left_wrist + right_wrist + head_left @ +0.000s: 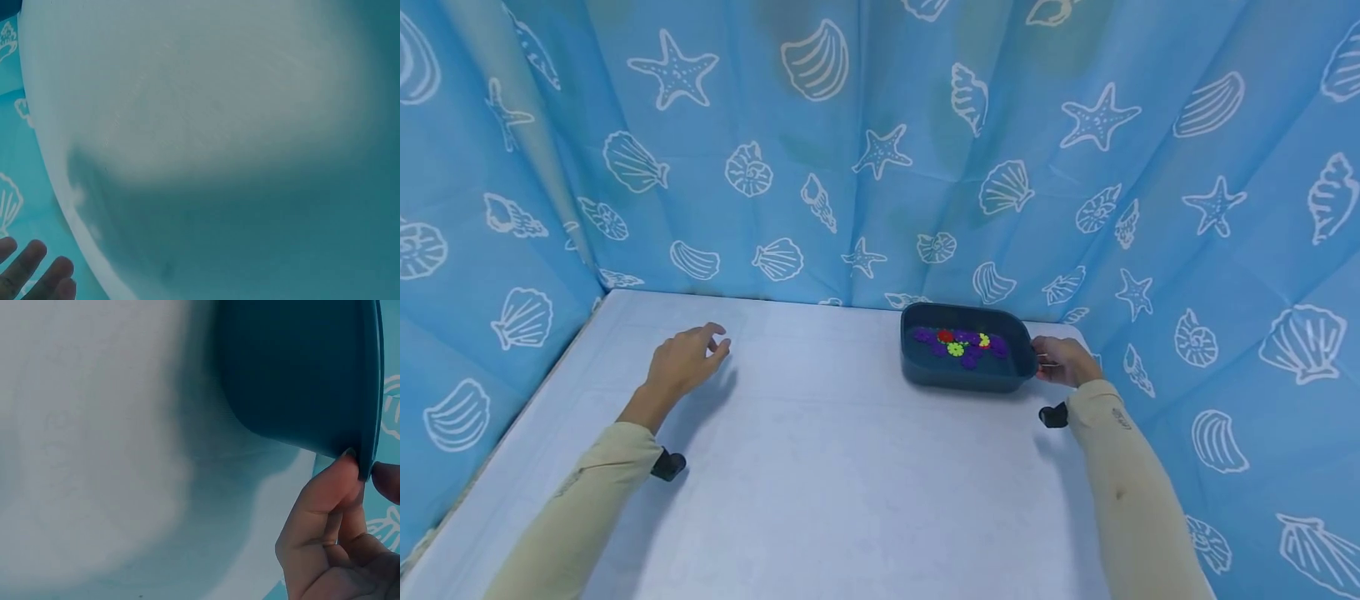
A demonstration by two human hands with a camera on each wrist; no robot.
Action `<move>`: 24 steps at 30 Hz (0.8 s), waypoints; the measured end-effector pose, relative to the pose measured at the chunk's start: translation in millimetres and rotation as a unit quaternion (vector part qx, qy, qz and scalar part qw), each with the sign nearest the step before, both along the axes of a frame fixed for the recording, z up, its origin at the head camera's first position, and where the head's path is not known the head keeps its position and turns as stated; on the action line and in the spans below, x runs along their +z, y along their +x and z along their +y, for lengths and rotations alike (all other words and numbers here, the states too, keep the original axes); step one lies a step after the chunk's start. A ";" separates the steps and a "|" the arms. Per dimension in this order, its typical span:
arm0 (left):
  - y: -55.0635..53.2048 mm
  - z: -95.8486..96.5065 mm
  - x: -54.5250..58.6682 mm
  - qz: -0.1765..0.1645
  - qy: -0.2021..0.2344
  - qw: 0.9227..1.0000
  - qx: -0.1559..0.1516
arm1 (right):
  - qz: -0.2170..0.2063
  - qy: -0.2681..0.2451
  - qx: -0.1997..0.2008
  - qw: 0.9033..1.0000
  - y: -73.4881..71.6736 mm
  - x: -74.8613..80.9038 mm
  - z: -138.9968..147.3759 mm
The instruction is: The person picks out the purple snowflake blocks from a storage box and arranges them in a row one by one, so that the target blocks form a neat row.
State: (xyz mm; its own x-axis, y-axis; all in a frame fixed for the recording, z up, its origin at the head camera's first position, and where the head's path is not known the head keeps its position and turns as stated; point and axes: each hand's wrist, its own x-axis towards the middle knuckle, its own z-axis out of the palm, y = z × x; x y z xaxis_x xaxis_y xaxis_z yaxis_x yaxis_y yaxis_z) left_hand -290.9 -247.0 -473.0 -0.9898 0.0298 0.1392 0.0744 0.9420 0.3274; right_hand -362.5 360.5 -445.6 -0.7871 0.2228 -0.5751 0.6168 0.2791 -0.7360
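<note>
A dark blue-grey plastic tub is at the far right of the white table. My right hand holds its right end; in the right wrist view, thumb and fingers pinch the rim of the tub. Inside lie small flower-shaped pieces: several purple ones, a red one and yellow-green ones. Over the left part of the table, my left hand hovers with relaxed, slightly bent fingers and nothing in them. Only the fingertips of that hand show in the left wrist view.
A white cloth covers the table. Blue curtains with white shell and starfish prints hang along the back and both sides. Behind the tub, the table's back edge runs close to the curtain. A small black device sits at each wrist.
</note>
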 end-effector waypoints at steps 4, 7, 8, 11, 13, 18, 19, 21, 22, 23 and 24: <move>-3.2 5.7 -3.9 -0.006 0.001 1.000 -0.003 | 0.000 0.001 0.000 1.000 0.1 0.8 1.5; -6.0 10.8 -6.5 -0.004 0.005 1.000 -0.011 | -0.008 -0.002 -0.003 1.000 0.0 0.5 2.7; -7.3 13.3 -7.1 -0.001 0.009 1.000 -0.014 | -0.010 -0.005 -0.003 1.000 0.1 0.6 2.8; -12.4 25.7 -6.1 -0.001 0.048 0.999 -0.017 | -0.007 -0.018 0.005 1.000 0.4 0.9 4.3; -18.0 39.7 -3.2 -0.005 0.089 0.996 -0.020 | -0.001 -0.026 0.010 1.000 0.7 1.5 5.6; -38.2 93.8 11.3 0.003 0.199 0.978 -0.063 | 0.000 -0.031 0.012 0.999 0.2 0.5 9.2; -43.2 106.5 13.6 0.011 0.217 0.973 -0.077 | -0.001 -0.032 0.011 0.999 -0.1 -0.3 9.3; -52.9 132.4 17.1 0.024 0.248 0.962 -0.108 | -0.002 -0.035 0.009 0.999 -0.8 -2.1 8.8; -57.1 145.6 18.5 0.028 0.261 0.957 -0.122 | -0.002 -0.035 0.010 0.999 -0.9 -3.0 8.1; -60.8 158.7 19.7 0.031 0.274 0.952 -0.134 | -0.002 -0.032 0.011 0.999 -0.7 -3.9 7.2; -64.3 171.6 20.3 0.033 0.286 0.947 -0.145 | -0.002 -0.030 0.011 0.999 -1.0 -4.9 6.0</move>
State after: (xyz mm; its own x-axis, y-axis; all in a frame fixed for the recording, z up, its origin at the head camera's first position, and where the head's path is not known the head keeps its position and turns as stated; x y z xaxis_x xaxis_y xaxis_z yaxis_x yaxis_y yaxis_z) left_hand -355.2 -75.4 -452.7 -0.9402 0.1992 0.2763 0.3406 0.5491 0.7632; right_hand -363.5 366.6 -450.5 -0.7889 0.1703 -0.5904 0.6142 0.2480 -0.7492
